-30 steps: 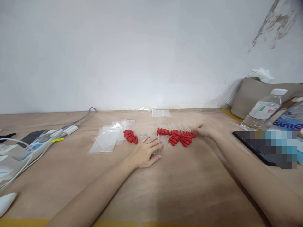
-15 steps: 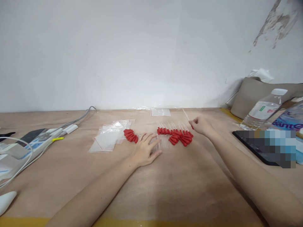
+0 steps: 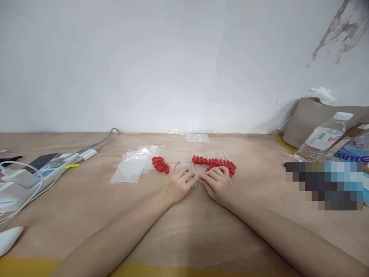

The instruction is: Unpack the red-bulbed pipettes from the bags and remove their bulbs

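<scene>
A row of droppers with red rubber bulbs and thin clear tubes lies in front of me, the clear tubes point(image 3: 183, 166) crossing its middle. My left hand point(image 3: 180, 185) rests over these tubes, its fingers loosely spread, thumb side against the right fingertips. In my right hand point(image 3: 219, 186) the fingers are pinched at a red-bulbed dropper point(image 3: 202, 179); just a bit of its red shows. Left of my hands sits a bunch of red bulbs point(image 3: 160, 164). Another row of red bulbs point(image 3: 211, 161) lies beyond the right hand, tubes pointing to the wall; that hand partly hides more bulbs.
Clear zip bags point(image 3: 128, 167) overlap at left, and one bag point(image 3: 197, 137) lies by the wall. A power strip point(image 3: 53, 169) with cables occupies the left side. At right are a water bottle point(image 3: 321, 136), a blurred-out dark device point(image 3: 323, 186) and a grey-brown bag point(image 3: 300, 121).
My right hand has come in from the far right, carrying a dropper, to meet my left hand over the clear tubes. The left hand has barely shifted.
</scene>
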`<state>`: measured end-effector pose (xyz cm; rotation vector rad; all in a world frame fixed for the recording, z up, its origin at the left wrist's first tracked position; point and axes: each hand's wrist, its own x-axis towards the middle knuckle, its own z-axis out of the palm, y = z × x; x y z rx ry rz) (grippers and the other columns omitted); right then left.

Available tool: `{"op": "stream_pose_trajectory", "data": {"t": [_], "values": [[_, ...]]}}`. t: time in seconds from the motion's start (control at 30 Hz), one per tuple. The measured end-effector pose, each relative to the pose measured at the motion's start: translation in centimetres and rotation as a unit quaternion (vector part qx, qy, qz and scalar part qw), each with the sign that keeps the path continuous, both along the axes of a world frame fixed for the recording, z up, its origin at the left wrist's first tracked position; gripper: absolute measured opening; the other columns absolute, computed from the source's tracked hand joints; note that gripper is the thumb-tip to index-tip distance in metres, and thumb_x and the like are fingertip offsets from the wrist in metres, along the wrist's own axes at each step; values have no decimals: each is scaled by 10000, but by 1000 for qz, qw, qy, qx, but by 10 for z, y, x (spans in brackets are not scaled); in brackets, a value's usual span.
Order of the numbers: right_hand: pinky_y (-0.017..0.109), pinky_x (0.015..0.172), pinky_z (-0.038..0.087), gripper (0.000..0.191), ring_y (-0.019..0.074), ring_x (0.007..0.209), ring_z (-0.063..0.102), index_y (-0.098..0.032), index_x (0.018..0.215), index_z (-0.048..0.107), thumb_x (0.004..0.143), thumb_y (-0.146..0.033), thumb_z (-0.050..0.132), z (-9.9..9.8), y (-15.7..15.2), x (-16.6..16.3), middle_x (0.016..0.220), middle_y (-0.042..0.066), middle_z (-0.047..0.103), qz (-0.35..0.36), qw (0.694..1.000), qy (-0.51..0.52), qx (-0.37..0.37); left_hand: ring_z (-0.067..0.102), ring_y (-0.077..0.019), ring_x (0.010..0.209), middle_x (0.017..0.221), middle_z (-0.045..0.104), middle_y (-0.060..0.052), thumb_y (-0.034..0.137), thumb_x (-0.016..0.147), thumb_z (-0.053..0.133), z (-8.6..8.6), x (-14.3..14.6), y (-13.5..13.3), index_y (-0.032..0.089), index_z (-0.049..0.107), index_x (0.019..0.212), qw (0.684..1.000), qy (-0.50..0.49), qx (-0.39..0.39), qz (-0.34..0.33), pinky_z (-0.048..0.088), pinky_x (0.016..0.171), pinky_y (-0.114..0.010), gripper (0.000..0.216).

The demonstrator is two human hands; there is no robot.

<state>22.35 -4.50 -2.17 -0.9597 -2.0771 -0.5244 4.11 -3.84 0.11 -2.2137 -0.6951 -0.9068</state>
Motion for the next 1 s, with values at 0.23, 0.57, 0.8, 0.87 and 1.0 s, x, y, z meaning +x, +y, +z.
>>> {"op": "stream_pose_trajectory", "data": {"t": [0.23, 0.57, 0.8, 0.87, 1.0], "values": [[402, 907, 165, 115, 118, 769, 517, -228, 801, 616, 828, -258, 509, 7, -6, 1, 640, -38, 617, -10, 999, -32, 26, 494, -111, 641, 622, 556, 17, 168, 854, 439, -6, -2, 4, 181, 582, 765, 998, 47, -50, 16, 307, 866, -339, 169], [374, 879, 201, 80, 91, 710, 501, -218, 766, 605, 810, -227, 539, 10, -10, 1, 591, -57, 589, -28, 993, -52, 98, 478, -122, 619, 600, 559, 7, 218, 868, 429, -5, -4, -1, 176, 577, 691, 996, 7, -75, 43, 284, 826, -376, 234], [327, 779, 247, 79, 98, 703, 512, -241, 845, 625, 792, -228, 568, 11, -5, 20, 688, -36, 638, -43, 994, -22, 103, 498, -111, 574, 665, 559, -12, 233, 899, 353, -6, -14, 3, 168, 580, 777, 985, -39, -153, 66, 334, 535, -239, 266], [300, 734, 287, 101, 108, 710, 529, -237, 845, 637, 800, -264, 550, 18, 1, 30, 742, -14, 646, -57, 996, 50, 39, 524, -120, 647, 772, 566, -33, 195, 895, 329, -5, -20, 7, 165, 571, 899, 978, -78, -177, 83, 370, 547, -223, 244], [257, 600, 384, 236, 122, 653, 536, -187, 867, 648, 815, -344, 479, 37, 20, 54, 791, 40, 618, -68, 964, 217, -136, 514, -149, 761, 927, 504, -77, 86, 815, 337, -6, -23, 15, 149, 494, 1105, 973, -93, -198, 74, 433, 612, -245, 335]]}}
